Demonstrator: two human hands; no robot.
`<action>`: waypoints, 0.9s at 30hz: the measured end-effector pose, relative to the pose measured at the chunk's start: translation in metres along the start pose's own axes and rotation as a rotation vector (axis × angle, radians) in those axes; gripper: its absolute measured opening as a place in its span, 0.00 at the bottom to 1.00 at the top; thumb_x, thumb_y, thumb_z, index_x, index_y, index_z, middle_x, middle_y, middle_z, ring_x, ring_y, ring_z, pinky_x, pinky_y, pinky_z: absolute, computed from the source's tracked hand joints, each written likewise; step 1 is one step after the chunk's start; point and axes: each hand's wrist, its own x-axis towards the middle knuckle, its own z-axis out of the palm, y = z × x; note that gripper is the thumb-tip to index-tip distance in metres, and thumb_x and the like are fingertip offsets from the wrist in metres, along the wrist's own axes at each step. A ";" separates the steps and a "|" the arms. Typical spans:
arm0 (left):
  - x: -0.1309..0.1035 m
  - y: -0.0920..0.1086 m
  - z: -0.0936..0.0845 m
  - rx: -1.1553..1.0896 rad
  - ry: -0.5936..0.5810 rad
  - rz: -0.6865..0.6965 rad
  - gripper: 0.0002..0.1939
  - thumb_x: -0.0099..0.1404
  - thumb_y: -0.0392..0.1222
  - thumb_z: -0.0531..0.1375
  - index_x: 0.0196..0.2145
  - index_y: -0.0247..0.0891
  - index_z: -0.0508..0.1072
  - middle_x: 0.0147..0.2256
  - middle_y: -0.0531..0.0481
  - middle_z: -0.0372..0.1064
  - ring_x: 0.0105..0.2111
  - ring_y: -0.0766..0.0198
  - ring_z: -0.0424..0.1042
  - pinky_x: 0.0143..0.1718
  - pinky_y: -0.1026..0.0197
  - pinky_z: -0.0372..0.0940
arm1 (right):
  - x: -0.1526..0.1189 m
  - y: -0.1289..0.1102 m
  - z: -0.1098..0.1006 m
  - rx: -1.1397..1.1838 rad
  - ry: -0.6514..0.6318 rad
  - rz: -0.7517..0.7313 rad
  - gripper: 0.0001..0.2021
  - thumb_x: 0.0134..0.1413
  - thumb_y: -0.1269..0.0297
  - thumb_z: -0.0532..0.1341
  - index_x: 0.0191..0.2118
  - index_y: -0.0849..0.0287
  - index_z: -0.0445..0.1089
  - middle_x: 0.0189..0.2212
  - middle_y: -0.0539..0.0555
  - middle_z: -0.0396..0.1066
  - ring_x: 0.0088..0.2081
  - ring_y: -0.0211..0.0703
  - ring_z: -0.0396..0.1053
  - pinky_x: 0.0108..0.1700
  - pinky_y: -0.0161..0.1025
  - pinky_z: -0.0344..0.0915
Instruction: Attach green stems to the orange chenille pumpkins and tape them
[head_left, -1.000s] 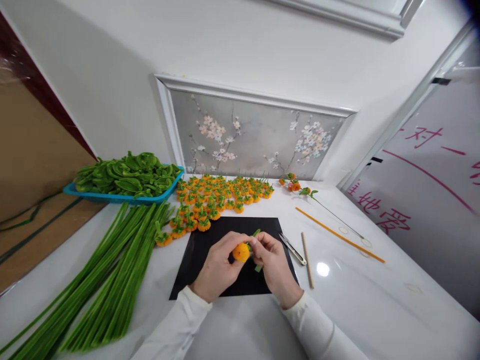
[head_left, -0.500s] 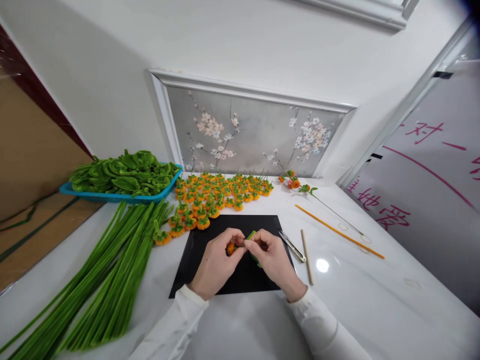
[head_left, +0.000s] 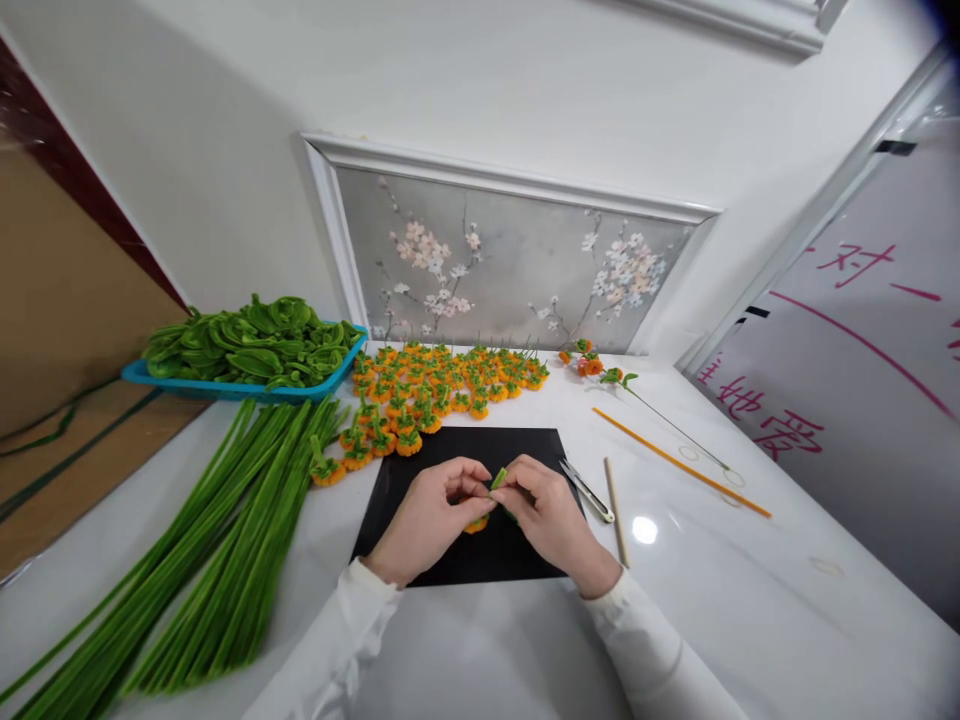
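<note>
Above the black mat point(head_left: 487, 566), my left hand point(head_left: 433, 512) and my right hand point(head_left: 553, 518) meet with fingers pinched. An orange pipe-cleaner flower point(head_left: 477, 524) shows beneath the left fingertips, which close on it. Between thumb and fingers, my right hand grips a short green pipe cleaner point(head_left: 499, 478); its tip sticks up between both hands, touching or close to the left fingers. More green shows under the right hand. How the green piece meets the flower is hidden by my fingers.
Many orange flowers with green tops point(head_left: 442, 380) stand behind the mat. Left are long green pipe cleaners point(head_left: 225, 560) and a blue tray point(head_left: 225, 390) of green leaves. Thread snips point(head_left: 589, 490), a thin stick point(head_left: 616, 510), an orange pipe cleaner point(head_left: 675, 460) and a flower stem point(head_left: 667, 420) lie right.
The orange flower has turned from beside the left fingers to below them, its petals now facing down. The left fingers have shifted their grip; the right hand stays nearly in place.
</note>
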 end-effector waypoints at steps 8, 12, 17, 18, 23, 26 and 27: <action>-0.002 0.007 -0.007 -0.114 -0.143 -0.073 0.10 0.53 0.38 0.64 0.35 0.36 0.70 0.26 0.54 0.71 0.27 0.66 0.69 0.30 0.63 0.62 | 0.001 -0.005 -0.005 0.126 -0.041 0.060 0.05 0.54 0.66 0.62 0.28 0.58 0.71 0.26 0.49 0.65 0.28 0.37 0.63 0.29 0.34 0.59; -0.003 0.009 -0.011 -0.205 -0.255 -0.095 0.12 0.55 0.38 0.64 0.38 0.36 0.68 0.27 0.54 0.70 0.27 0.68 0.69 0.31 0.65 0.61 | 0.002 -0.009 -0.007 0.197 -0.091 0.083 0.07 0.54 0.63 0.62 0.28 0.58 0.71 0.27 0.50 0.66 0.28 0.38 0.64 0.30 0.35 0.60; -0.003 0.011 -0.008 -0.150 -0.255 -0.072 0.14 0.54 0.36 0.63 0.39 0.37 0.67 0.31 0.52 0.72 0.32 0.64 0.70 0.34 0.62 0.63 | 0.001 -0.005 -0.005 0.136 -0.059 0.088 0.09 0.56 0.65 0.60 0.26 0.59 0.68 0.26 0.49 0.64 0.27 0.37 0.62 0.29 0.34 0.57; -0.003 0.010 -0.006 -0.109 -0.220 -0.037 0.13 0.54 0.36 0.63 0.38 0.37 0.68 0.32 0.51 0.71 0.33 0.63 0.70 0.36 0.61 0.64 | 0.001 -0.004 -0.005 0.112 -0.043 0.090 0.09 0.56 0.65 0.60 0.26 0.59 0.68 0.25 0.49 0.63 0.26 0.36 0.61 0.28 0.34 0.56; 0.001 0.002 0.003 0.055 -0.047 0.068 0.08 0.54 0.36 0.62 0.33 0.37 0.68 0.27 0.55 0.68 0.29 0.65 0.68 0.34 0.61 0.64 | 0.001 0.001 -0.002 0.057 -0.007 0.078 0.08 0.55 0.67 0.60 0.26 0.59 0.68 0.25 0.48 0.62 0.26 0.36 0.60 0.28 0.34 0.55; 0.002 -0.002 0.003 0.059 -0.029 0.050 0.09 0.55 0.38 0.62 0.34 0.37 0.67 0.24 0.56 0.68 0.27 0.66 0.68 0.32 0.62 0.63 | 0.001 0.001 -0.001 0.045 -0.002 0.068 0.08 0.54 0.69 0.61 0.25 0.58 0.67 0.24 0.48 0.62 0.26 0.36 0.60 0.28 0.34 0.56; 0.002 -0.003 0.002 0.055 -0.031 0.048 0.10 0.55 0.39 0.63 0.35 0.37 0.66 0.24 0.57 0.67 0.26 0.66 0.67 0.31 0.62 0.63 | 0.001 0.001 0.000 0.045 0.001 0.062 0.08 0.54 0.69 0.61 0.25 0.58 0.68 0.24 0.48 0.62 0.26 0.36 0.61 0.28 0.34 0.57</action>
